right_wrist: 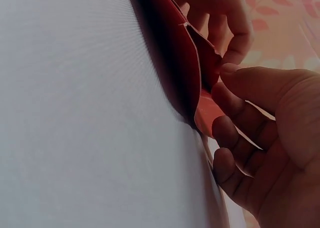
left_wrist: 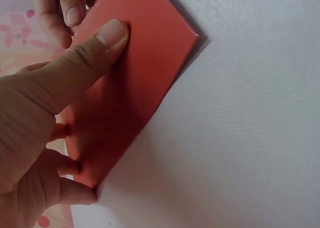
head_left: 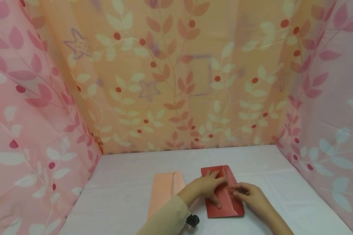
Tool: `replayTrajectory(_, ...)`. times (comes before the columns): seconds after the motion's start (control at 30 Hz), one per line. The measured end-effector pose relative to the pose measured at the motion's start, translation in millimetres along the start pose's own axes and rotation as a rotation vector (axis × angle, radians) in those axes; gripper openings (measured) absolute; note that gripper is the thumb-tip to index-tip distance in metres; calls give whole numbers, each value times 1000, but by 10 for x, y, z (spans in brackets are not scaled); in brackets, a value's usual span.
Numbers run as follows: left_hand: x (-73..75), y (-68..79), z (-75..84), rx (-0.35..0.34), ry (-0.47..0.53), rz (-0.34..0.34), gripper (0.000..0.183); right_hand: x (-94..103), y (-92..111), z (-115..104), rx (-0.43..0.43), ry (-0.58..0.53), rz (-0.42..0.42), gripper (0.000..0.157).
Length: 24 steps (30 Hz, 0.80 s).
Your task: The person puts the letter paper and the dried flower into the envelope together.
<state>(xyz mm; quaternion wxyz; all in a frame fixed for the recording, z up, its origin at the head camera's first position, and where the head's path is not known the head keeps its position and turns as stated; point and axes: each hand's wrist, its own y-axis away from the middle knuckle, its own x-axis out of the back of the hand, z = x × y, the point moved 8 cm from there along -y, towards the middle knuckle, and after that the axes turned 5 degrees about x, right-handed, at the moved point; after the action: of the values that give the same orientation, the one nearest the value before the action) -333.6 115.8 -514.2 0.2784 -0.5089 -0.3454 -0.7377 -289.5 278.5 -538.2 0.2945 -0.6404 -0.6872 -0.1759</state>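
Observation:
A red envelope (head_left: 220,209) lies on the white table with its flap side up, the flap along its right edge. Spread over its body, my left hand (head_left: 211,186) presses it down. The left wrist view shows the thumb (left_wrist: 112,35) flat on the red paper, with the other fingertips along the far edge. My right hand (head_left: 250,195) is at the flap and pinches its edge between thumb and forefinger. In the right wrist view the flap (right_wrist: 207,110) stands partly raised beside the right fingertips (right_wrist: 225,133).
A peach envelope (head_left: 161,186) lies to the left, partly hidden under my left sleeve (head_left: 167,217). A small black object (head_left: 192,221) shows by the left wrist. Patterned cloth (head_left: 176,81) walls in the white table (head_left: 120,169) at the back and both sides.

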Motion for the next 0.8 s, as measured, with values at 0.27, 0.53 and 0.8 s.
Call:
replayTrajectory(0.27,-6,-9,-2,12,-13,-22,88,33,-15,13,-6,34,40,20)
replayTrajectory(0.53,-41,-5,-39,-10,-14,-26,87,16,-33,86,-64,21,33,22)
replayTrajectory(0.8,17,-24,-100,-67,-12,48,79,3,-31,88,-60,5,28,23)
